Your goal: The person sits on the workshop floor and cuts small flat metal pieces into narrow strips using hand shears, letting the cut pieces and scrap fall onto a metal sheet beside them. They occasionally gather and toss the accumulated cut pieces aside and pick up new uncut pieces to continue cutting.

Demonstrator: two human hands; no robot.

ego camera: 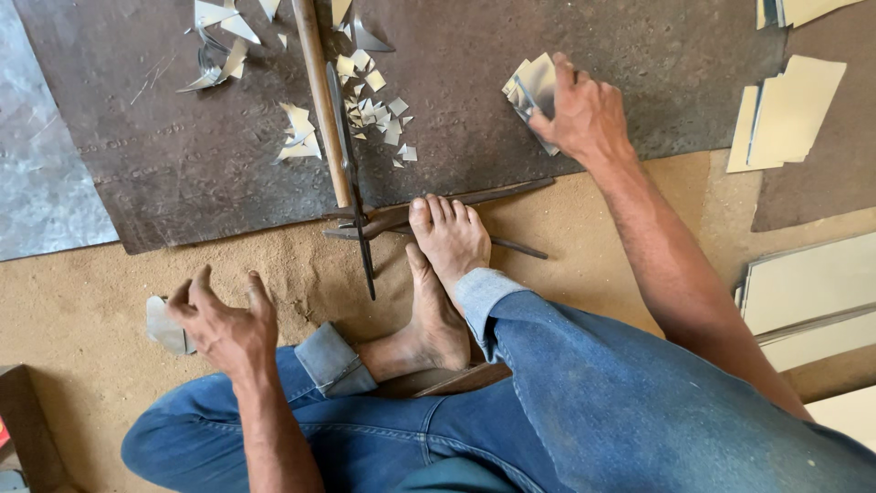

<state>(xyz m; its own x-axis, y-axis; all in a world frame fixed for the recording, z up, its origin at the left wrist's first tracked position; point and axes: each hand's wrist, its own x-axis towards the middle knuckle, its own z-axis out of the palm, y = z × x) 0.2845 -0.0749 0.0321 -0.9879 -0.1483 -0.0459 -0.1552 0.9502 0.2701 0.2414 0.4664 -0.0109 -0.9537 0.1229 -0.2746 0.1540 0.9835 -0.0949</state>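
My right hand (584,114) reaches out over the dark metal sheet (182,155) and grips a small stack of cut shiny metal pieces (531,84). My left hand (224,324) hovers above the sandy floor by my left knee, fingers curled and apart, holding nothing; a small grey metal piece (164,326) lies just beside it. Long-handled shears (351,173) with a wooden handle (319,91) lie in the middle, and my bare feet (443,265) rest on their crossbar.
Metal offcuts (374,105) and curled strips (219,46) litter the dark sheet. Stacks of pale cut sheets (789,110) lie at the right, larger sheets (808,292) lower right. A galvanised sheet (36,164) lies at the left, a box corner (23,420) lower left.
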